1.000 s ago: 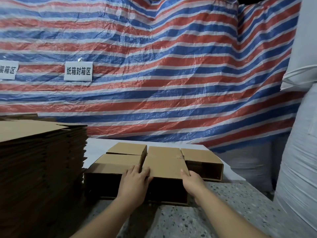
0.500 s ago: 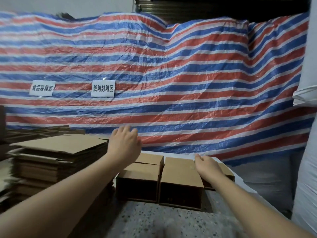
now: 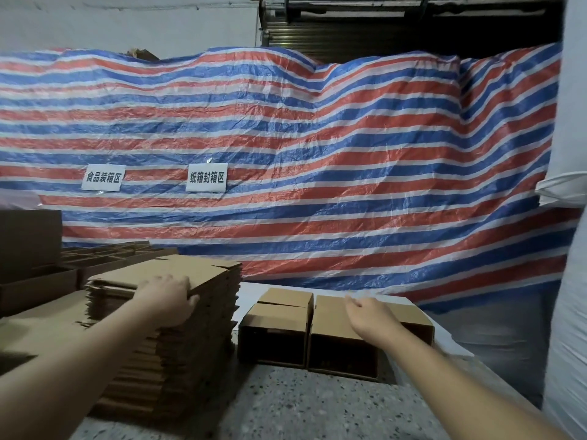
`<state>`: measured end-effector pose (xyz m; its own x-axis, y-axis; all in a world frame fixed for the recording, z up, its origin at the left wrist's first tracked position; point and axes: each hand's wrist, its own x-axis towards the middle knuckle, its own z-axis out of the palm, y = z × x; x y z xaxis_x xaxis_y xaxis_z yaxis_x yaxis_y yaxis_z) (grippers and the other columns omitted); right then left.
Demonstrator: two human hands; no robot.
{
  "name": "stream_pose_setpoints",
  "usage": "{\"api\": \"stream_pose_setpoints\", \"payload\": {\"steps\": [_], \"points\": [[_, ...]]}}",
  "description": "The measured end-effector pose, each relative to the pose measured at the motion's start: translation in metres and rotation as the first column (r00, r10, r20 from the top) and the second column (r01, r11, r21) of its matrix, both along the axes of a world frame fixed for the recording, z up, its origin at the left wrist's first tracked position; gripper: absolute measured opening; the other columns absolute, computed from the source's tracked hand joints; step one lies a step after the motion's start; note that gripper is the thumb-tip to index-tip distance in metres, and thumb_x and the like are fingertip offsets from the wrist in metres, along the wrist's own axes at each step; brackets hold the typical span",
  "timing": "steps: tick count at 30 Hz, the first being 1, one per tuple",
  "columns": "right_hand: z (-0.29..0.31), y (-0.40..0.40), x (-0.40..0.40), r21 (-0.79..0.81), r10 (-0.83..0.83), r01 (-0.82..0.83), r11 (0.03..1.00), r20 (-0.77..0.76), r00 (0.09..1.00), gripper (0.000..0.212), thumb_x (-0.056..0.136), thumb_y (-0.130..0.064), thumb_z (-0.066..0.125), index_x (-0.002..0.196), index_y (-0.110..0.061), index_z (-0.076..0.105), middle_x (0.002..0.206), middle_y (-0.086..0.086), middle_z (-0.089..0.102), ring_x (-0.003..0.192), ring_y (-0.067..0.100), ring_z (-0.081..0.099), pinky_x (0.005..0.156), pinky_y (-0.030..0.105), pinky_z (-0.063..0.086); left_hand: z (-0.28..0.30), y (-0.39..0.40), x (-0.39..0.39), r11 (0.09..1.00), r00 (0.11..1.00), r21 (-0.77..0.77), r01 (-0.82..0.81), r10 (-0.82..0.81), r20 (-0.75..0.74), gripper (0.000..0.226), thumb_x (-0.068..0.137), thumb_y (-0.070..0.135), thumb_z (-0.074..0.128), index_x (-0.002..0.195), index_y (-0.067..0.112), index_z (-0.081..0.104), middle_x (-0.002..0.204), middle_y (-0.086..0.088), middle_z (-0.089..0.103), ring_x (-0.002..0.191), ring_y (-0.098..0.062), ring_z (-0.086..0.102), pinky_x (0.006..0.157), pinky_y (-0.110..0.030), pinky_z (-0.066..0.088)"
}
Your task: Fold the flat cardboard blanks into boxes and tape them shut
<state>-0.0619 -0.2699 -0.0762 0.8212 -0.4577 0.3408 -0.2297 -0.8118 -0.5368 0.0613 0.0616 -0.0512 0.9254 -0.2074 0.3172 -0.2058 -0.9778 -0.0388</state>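
A person's left hand (image 3: 170, 300) rests on the near edge of the top sheet of a tall stack of flat cardboard blanks (image 3: 178, 328) at a speckled work table (image 3: 301, 408). The fingers curl over the edge of that top blank (image 3: 178, 271), thumb side toward the boxes; whether they have a firm grip or only lie on it cannot be told from here. The right hand (image 3: 370, 315) hangs just above the folded boxes with its fingers loosely spread and relaxed, holding nothing.

The stack stands at the left of the table, its corrugated edges facing the viewer. Just to its right sit 3 folded boxes side by side, their dark open ends turned toward the person: a left box (image 3: 276, 331) with its top flaps meeting in a seam, a middle box (image 3: 336, 341) touching it, and a third box (image 3: 419, 325) partly hidden behind the right forearm. They rest partly on a white sheet (image 3: 254, 293) spread over the far part of the table.

Farther left, beyond the stack, more brown cardboard (image 3: 35, 281) lies in low piles, some of it opened into tray-like shapes. A red, white and blue striped tarpaulin (image 3: 317, 160) hangs across the back of the room, bearing 2 white paper signs (image 3: 205, 177) printed in Chinese characters. White woven sacks (image 3: 568, 281) rise along the right edge.
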Motion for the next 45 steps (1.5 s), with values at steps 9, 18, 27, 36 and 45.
{"api": "stream_pose_setpoints", "payload": {"steps": [9, 18, 27, 36, 45], "points": [[-0.006, 0.009, -0.006, 0.066, 0.022, -0.021, 0.998, -0.017, 1.000, 0.057, 0.105, -0.049, 0.034, 0.085, -0.008, 0.068, 0.080, 0.004, 0.063, 0.072, 0.015, 0.058, 0.059, 0.026, 0.040, -0.014, -0.005, -0.018, 0.996, 0.931, 0.086, 0.015, -0.045, 0.362, 0.038, 0.102, 0.047, 0.027, 0.123, 0.031, 0.054, 0.117, 0.002, 0.063, 0.111, -0.021, 0.057, 0.096, -0.036, 0.041], [0.032, 0.011, -0.024, 0.150, 0.131, -0.167, 0.974, 0.226, 0.965, 0.039, 0.101, -0.052, 0.048, 0.083, -0.018, 0.057, 0.082, -0.004, 0.057, 0.076, 0.011, 0.054, 0.063, 0.027, 0.038, 0.055, -0.010, -0.060, 0.616, 0.659, -0.368, 0.696, -0.347, 0.667, 0.021, 0.096, 0.005, 0.054, 0.108, 0.016, 0.068, 0.093, 0.000, 0.067, 0.080, -0.022, 0.060, 0.067, -0.032, 0.044], [0.093, 0.006, -0.071, 0.379, 0.173, -0.543, 0.749, 0.679, 0.713, 0.066, 0.074, -0.076, 0.057, 0.125, -0.034, 0.051, 0.110, -0.025, 0.063, 0.096, -0.001, 0.060, 0.071, 0.016, 0.048, 0.084, -0.022, -0.105, 0.019, 0.584, -0.826, 0.564, -0.716, 0.382, 0.023, 0.084, 0.049, 0.059, 0.093, 0.033, 0.072, 0.101, 0.000, 0.073, 0.100, -0.019, 0.065, 0.097, -0.054, 0.049], [0.082, -0.015, -0.129, 0.428, 0.246, -0.590, 0.684, 0.627, 0.739, 0.043, 0.085, -0.053, 0.067, 0.116, -0.022, 0.067, 0.108, -0.003, 0.076, 0.096, 0.020, 0.075, 0.085, 0.045, 0.060, 0.062, -0.063, -0.134, -0.059, 0.707, -0.895, 0.441, -0.592, 0.388, 0.029, 0.078, 0.039, 0.078, 0.102, 0.027, 0.066, 0.099, 0.000, 0.073, 0.100, -0.023, 0.068, 0.088, -0.043, 0.055], [0.023, -0.030, -0.173, 0.614, 0.390, -0.582, 0.533, 0.432, 0.813, 0.022, 0.091, -0.038, 0.068, 0.108, -0.028, 0.077, 0.118, 0.010, 0.073, 0.108, 0.029, 0.071, 0.084, 0.043, 0.060, -0.011, -0.087, -0.164, -0.059, 0.753, -0.957, 0.285, -0.603, 0.262, 0.029, 0.085, 0.032, 0.073, 0.110, 0.030, 0.060, 0.110, 0.001, 0.068, 0.099, -0.016, 0.068, 0.084, -0.039, 0.057]]}}
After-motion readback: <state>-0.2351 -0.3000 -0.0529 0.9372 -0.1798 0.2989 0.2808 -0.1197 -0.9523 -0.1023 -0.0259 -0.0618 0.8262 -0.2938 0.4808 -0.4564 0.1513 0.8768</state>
